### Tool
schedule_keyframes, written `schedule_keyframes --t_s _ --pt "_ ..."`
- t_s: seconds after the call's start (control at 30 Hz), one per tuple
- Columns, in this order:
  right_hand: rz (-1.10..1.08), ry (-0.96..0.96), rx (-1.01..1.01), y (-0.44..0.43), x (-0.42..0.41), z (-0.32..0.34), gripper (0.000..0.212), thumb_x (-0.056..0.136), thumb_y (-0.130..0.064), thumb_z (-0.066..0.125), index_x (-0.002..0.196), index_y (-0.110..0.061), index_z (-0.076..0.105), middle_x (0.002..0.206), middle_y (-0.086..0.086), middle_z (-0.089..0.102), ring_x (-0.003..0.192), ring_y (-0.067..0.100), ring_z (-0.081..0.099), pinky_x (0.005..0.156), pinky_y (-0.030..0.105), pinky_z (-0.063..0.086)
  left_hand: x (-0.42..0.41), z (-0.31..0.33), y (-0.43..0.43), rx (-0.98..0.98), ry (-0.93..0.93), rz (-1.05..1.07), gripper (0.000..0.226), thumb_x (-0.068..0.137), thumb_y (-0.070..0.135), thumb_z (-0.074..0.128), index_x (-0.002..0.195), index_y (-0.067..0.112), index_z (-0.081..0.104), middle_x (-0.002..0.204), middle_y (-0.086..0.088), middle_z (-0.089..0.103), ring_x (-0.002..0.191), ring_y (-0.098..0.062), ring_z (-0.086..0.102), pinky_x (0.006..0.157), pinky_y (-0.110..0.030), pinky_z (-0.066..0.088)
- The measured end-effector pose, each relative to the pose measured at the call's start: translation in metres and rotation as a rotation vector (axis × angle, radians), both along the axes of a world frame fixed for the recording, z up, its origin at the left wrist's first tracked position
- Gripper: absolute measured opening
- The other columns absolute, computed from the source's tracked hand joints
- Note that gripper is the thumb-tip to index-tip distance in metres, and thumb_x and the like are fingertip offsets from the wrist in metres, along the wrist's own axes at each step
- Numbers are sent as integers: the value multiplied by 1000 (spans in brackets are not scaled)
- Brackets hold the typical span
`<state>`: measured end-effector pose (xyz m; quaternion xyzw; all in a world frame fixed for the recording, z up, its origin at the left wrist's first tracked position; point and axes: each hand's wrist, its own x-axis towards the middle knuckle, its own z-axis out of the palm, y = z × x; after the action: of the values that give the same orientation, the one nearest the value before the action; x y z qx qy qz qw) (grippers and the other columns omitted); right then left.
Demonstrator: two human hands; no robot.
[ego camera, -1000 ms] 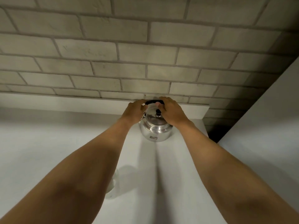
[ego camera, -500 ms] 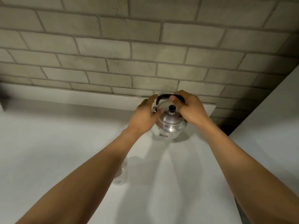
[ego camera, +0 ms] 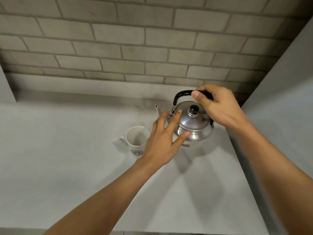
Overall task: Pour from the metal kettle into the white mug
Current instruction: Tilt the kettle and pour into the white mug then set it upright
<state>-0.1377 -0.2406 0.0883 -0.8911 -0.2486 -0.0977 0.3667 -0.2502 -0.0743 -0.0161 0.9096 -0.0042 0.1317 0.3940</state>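
A shiny metal kettle [ego camera: 194, 124] with a dark lid knob and a black handle hangs just above the white counter [ego camera: 67, 158], its spout pointing left. My right hand [ego camera: 218, 107] is closed around the black handle at the top. My left hand [ego camera: 162, 141] has its fingers spread and rests against the kettle's left side, by the spout's base. The white mug [ego camera: 135, 139] stands upright on the counter just left of the kettle, handle to the left, partly hidden by my left hand. Inside it looks empty.
A grey brick wall [ego camera: 135, 44] runs behind the counter. A tall white panel [ego camera: 279, 99] closes off the right side, and another white edge [ego camera: 6, 85] shows at the far left. The counter's front edge lies near the bottom of the view.
The kettle has come up off the counter and nearer, held by its handle in my right hand. My left hand has opened against its side. The mug, earlier hidden behind my left forearm, is in plain view.
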Motion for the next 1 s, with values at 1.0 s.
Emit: schedule_keyframes --t_s 1.0 --pt "158 -106 -422 50 -52 36 27 96 -52 61 105 -34 78 88 -10 74 88 19 66 72 34 45 -39 -16 -8 -435 -12 -25 72 100 57 58 162 34 30 165 5 37 149 -10 39 114 -8 28"
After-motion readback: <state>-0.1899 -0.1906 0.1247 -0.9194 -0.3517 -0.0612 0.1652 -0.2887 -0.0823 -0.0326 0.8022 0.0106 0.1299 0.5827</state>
